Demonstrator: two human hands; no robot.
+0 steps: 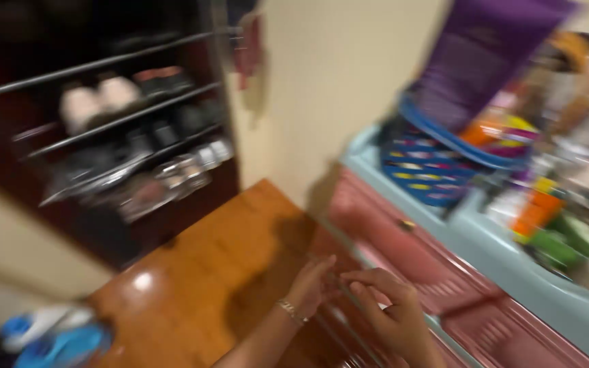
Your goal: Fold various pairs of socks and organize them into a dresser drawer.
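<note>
Two hands meet at the pink drawer point(403, 252): left hand point(310, 286) and right hand point(386, 307), fingers loosely curled, holding nothing I can see; image blurred.

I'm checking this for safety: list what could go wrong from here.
1. Both hands, left hand and right hand, sit at the pink drawer front; fingers could get pinched.
2. The blue basket on the crowded top looks overfilled, so jolting the unit might topple the tall purple package.
</note>
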